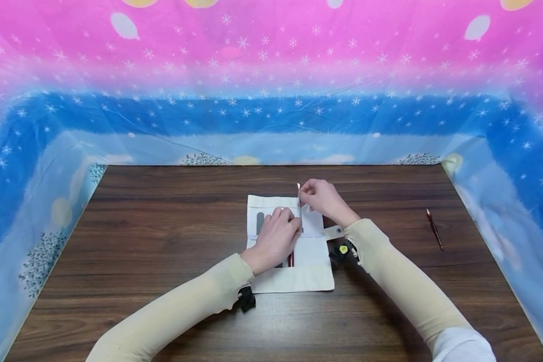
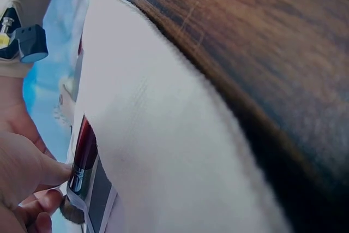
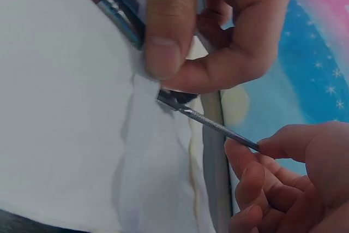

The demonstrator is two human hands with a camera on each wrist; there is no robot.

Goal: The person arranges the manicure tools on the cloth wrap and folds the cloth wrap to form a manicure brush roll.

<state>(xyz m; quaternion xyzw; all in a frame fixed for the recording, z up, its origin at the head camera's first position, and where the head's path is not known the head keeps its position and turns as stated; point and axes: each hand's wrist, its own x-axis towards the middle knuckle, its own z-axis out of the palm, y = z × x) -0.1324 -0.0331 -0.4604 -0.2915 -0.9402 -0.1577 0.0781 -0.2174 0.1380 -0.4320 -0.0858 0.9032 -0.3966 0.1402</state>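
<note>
An unfolded white cloth tool roll [image 1: 314,279] lies on the table with a pale elastic band [image 3: 147,129] across it. My left hand [image 1: 278,231] rests over its middle, pinching the band between thumb and fingers beside a makeup brush [image 2: 82,156] with a dark red handle and silver ferrule. At the roll's upper right, my right hand [image 1: 319,198] pinches one end of a slim metal tool [image 3: 210,124] with a knurled shaft. The tool's other end, flat and wider, is at the band, right below the left fingertips. A grey flat strip with a rounded end [image 1: 260,221] sits under the band.
A snap strap [image 1: 333,232] sticks out from the roll's right side. Farther right on the wooden table [image 1: 163,216] lies a thin brown pen-like stick [image 1: 434,230]. A pink and blue snowflake-printed cloth [image 1: 271,115] walls the table's back and sides.
</note>
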